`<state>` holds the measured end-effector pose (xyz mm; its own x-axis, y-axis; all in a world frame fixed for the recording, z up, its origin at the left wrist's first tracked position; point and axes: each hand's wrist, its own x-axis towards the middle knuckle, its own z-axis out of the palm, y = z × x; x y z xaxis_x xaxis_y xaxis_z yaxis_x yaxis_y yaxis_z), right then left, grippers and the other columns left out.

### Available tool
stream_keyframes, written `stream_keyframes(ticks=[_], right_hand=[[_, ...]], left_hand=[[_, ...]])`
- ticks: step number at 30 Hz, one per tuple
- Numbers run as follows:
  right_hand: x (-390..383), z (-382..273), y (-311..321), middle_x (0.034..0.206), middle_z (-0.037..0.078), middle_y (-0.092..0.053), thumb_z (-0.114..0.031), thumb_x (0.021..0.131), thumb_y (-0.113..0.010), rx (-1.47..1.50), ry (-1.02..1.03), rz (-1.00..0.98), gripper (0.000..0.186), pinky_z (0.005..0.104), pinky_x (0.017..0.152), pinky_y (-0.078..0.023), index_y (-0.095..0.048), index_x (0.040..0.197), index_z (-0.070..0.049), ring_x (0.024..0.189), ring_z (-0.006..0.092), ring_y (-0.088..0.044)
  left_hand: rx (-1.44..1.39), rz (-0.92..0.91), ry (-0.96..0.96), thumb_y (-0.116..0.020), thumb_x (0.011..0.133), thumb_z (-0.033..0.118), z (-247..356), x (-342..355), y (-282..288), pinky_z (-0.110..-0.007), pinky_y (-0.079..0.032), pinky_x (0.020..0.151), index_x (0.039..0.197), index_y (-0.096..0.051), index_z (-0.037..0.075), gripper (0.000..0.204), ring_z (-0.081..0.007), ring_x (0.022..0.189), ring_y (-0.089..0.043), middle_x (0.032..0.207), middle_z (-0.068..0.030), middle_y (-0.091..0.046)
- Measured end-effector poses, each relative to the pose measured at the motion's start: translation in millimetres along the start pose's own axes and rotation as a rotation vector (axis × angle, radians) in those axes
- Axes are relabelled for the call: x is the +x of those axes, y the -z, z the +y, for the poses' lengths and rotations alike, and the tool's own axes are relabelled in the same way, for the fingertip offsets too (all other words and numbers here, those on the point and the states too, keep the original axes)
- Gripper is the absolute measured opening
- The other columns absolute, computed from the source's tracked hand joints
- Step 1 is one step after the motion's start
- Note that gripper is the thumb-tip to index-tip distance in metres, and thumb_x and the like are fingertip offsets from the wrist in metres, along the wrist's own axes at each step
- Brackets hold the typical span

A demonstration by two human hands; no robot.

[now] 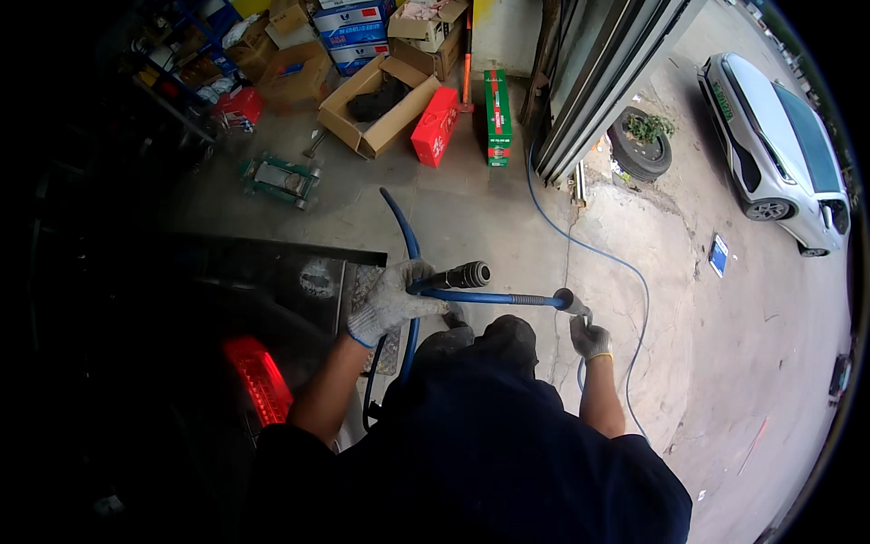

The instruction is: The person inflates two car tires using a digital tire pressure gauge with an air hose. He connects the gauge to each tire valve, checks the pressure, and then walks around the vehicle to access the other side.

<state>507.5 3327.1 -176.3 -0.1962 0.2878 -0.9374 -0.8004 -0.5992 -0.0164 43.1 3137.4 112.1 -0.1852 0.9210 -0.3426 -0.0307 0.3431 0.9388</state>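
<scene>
1. Hose, head view, centre: its length dangling toward seven o'clock beside the legs might snag if tugged.
2. Left hand, nine o'clock, half-curled around hose and black fitting; loosening could drop either.
3. Right hand, four o'clock, fingers closed on the dark end piece.
4. Hose looks blue, curved, ribbed-sleeved.

Inside, on a concrete floor, an open cardboard box holds something dark. To its right are a red box, a long orange-handled tool and a green box. Blue-and-white boxes are stacked behind. A green floor jack sits to the left. Outside, at right, a leafy plant sits in a tyre, near a white car.
</scene>
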Motion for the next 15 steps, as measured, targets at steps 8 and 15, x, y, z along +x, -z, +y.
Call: stream_keyframes(ticks=[8,15], right_hand=[[57.4,-99.0,-169.8,0.072,0.009,-0.065,-0.02,0.091,-0.055,0.308,0.13,0.346,0.02,0.029,0.054,-0.056,-0.058,0.093,-0.001,0.055,0.0193,-0.061],[254.3,-69.3,-308.2,0.104,0.01,-0.072,-0.037,0.089,-0.057,2.483,0.152,0.015,0.035,0.0399,0.08,-0.057,-0.07,0.112,-0.013,0.096,0.0232,-0.07]], left_hand=[[-0.336,0.59,-0.059,-0.077,0.073,-0.004,38.8,108.2,216.6,-0.027,-0.057,0.071,0.104,-0.06,0.004,0.036,-0.0153,0.079,-0.068,0.087,-0.0058,-0.067],[-0.368,1.349,-0.215,-0.073,0.08,-0.002,68.7,129.9,388.1,-0.024,-0.053,0.072,0.106,-0.061,0.007,0.029,-0.0116,0.077,-0.064,0.089,-0.0055,-0.067]])
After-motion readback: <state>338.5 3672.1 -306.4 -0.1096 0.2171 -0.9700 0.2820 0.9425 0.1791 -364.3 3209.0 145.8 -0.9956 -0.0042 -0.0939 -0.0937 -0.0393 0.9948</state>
